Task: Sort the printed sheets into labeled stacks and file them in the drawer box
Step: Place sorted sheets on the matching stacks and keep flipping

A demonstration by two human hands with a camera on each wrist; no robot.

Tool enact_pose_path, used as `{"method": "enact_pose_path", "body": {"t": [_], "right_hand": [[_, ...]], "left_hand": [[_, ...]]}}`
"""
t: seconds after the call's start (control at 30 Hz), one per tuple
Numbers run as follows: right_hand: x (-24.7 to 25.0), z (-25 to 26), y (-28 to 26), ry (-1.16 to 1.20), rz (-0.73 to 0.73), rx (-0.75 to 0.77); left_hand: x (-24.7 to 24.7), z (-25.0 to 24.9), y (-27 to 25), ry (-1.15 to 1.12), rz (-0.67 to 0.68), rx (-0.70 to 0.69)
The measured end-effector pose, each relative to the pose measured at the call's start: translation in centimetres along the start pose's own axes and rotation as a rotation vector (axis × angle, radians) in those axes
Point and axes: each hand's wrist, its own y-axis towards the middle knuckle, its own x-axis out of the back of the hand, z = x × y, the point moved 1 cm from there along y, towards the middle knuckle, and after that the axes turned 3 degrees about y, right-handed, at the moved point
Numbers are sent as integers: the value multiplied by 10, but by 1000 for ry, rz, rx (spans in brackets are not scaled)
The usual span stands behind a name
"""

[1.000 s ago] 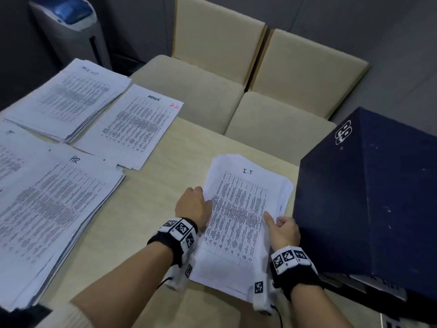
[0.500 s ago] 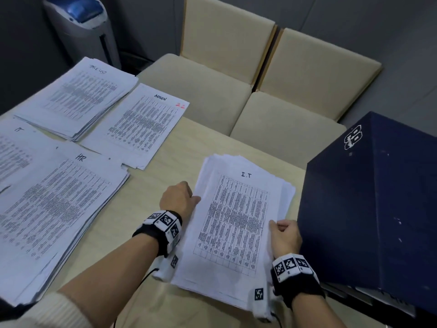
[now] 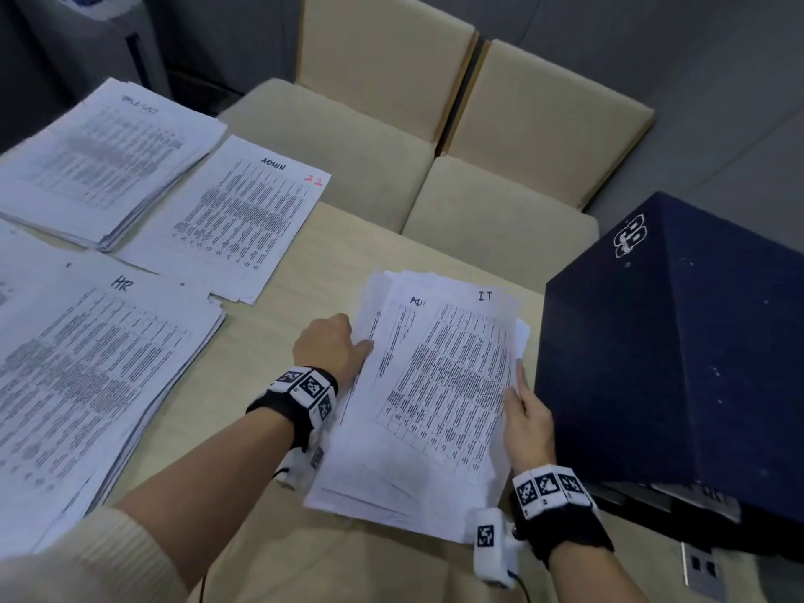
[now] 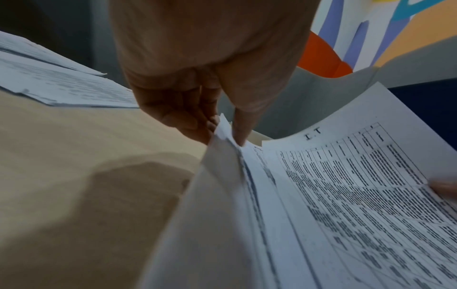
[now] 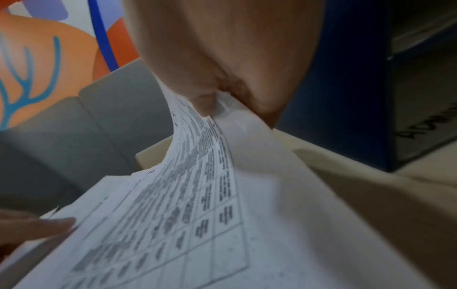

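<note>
At centre frame, the I.T stack [image 3: 435, 385] lies on the table [image 3: 269, 341], long axis running toward the frame's top. The left hand [image 3: 330, 346] pinches its left edge; the right hand [image 3: 528, 424] pinches the top sheet's right edge, just beside the drawer box [image 3: 678, 341]. Bare table lies leftward.

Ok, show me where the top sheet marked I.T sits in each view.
Head: I.T sheet centre-right, right edge lifted by the right hand.
Left wrist: lower right.
Right wrist: curling up at centre.
Shared landmark: navy drawer box, at the right in all.
</note>
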Motion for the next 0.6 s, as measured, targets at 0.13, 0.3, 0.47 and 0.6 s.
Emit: {"method": "enact_pose_path", "body": {"t": [0.13, 0.3, 0.47, 0.6], "right_hand": [[5, -3, -3, 407, -58, -44], [7, -6, 2, 896, 76, -334], [3, 8, 3, 828, -86, -282], [6, 32, 5, 874, -70, -48]], "left_hand": [[-5, -2, -9, 34, -60, -15], [-13, -9, -9, -30, -72, -165], [-15, -20, -11, -57, 66, -136], [-7, -31, -11, -199, 29, -259]]}}
